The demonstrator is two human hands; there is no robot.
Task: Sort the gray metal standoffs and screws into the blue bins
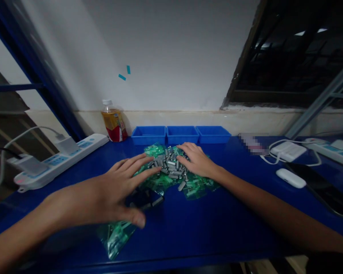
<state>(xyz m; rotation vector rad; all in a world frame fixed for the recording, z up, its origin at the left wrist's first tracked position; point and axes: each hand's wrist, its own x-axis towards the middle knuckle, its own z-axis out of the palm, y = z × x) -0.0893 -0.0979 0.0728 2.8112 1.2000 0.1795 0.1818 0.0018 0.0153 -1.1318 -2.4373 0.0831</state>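
A heap of small grey metal cylinders (173, 165) lies mid-table among green-tinted plastic bags (194, 186) of small parts. Over the left side of the heap, my left hand (111, 190) is spread, fingertips at the pieces and thumb apart. My right hand (197, 160) rests on the heap's right side, fingers stretched forward; whether anything lies beneath its palm is hidden. Another green bag (117, 238) sits near the front edge, below my left thumb. A few loose cylinders (157, 201) lie beside my left hand, partly covered by it.
Blue bins (183, 134) line the wall. A drink bottle (113, 121) and a power strip (65, 160) stand left. To the right are a white earphone case (290, 178), a phone (322, 188), a white adapter (288, 150) with cables and another power strip (340, 152).
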